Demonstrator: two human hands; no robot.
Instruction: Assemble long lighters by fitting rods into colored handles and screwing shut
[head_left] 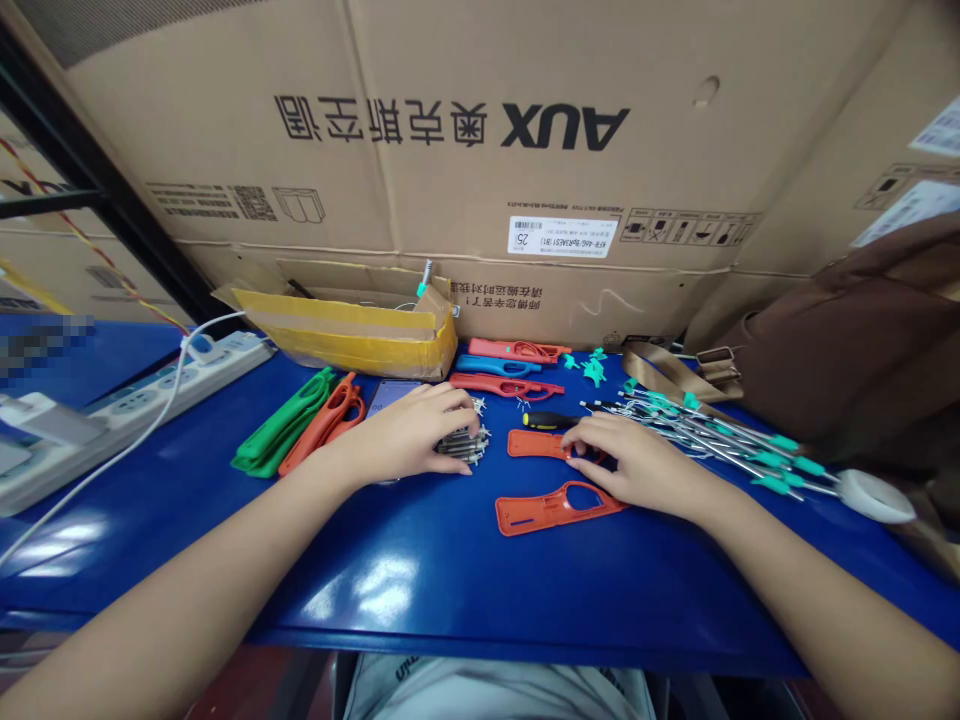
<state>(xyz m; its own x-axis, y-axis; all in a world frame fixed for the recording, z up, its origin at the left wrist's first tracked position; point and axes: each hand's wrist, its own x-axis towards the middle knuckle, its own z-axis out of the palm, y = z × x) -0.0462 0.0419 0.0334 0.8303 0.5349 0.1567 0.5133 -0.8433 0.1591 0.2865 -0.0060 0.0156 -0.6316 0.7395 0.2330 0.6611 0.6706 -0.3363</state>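
Pinching lightly works best: left hand [409,435] rests unclenched on the pin pile [466,443], right hand [637,462] lies flat on the orange shell [531,443].

Bright overhead light glares off the blue table [450,570]; wide-angle edges bend, focus stays sharp.

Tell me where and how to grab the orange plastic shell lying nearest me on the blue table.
Grip the near orange shell at its straight left end, coming from above and pinching across its two long edges. It lies flat on the blue table, and that end is clear, while the right hand crowds the looped end.
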